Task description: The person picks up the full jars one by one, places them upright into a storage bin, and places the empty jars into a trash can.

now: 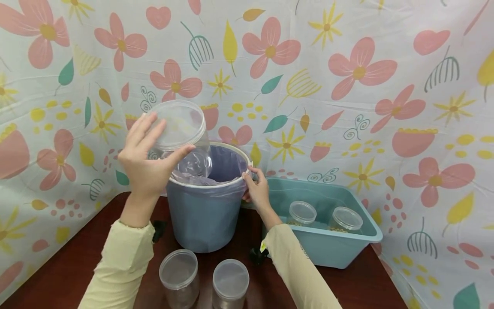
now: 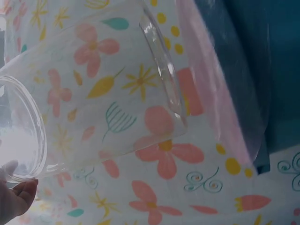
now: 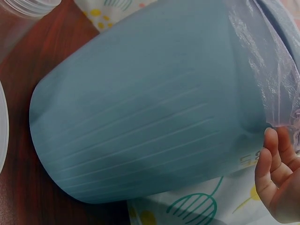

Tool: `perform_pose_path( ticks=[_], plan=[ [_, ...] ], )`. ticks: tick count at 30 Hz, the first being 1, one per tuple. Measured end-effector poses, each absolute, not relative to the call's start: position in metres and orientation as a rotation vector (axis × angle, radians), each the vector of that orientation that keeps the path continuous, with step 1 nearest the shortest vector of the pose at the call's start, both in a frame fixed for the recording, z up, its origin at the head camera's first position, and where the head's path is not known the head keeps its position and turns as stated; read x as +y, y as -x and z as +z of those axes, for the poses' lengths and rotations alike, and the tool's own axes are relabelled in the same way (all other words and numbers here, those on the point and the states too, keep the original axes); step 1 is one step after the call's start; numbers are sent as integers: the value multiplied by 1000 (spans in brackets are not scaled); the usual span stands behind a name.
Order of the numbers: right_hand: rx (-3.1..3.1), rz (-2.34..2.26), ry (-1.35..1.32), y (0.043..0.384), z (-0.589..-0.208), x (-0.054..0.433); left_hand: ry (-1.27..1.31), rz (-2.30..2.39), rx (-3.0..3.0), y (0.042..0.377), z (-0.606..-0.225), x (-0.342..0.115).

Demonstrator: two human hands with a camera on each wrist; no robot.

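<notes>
A large clear plastic jar with a lid is in my left hand, thumb on one side of the lid and fingers on the other. It hangs tilted over the left part of a blue bin, its base near the opening. In the left wrist view the transparent jar looks empty. A thin translucent liner folds over the bin's rim. My right hand pinches the rim and liner at the right side. From the right wrist, the fingertips touch the liner's edge.
Two lidded clear jars stand on the dark wood table in front of the bin. To the right, a blue tub holds two smaller lidded jars with grainy contents. A floral sheet hangs behind.
</notes>
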State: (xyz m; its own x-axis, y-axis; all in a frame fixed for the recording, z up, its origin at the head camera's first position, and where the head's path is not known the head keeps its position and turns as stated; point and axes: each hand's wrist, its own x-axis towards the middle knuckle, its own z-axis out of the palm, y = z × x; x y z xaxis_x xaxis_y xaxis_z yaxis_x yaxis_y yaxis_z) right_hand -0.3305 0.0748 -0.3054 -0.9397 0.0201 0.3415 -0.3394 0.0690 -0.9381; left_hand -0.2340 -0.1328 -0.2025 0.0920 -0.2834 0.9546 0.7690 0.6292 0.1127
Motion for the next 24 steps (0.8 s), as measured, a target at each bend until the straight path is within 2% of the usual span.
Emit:
perform_pose_path(
  ticks=[15,24],
  plan=[
    [-2086,1921,-317,319,-297,71,498,-837,-1318,266,-238,-116],
    [-2087,1955,-307,344,-319,76,510,-827,-1411,281,-259,-115]
  ],
)
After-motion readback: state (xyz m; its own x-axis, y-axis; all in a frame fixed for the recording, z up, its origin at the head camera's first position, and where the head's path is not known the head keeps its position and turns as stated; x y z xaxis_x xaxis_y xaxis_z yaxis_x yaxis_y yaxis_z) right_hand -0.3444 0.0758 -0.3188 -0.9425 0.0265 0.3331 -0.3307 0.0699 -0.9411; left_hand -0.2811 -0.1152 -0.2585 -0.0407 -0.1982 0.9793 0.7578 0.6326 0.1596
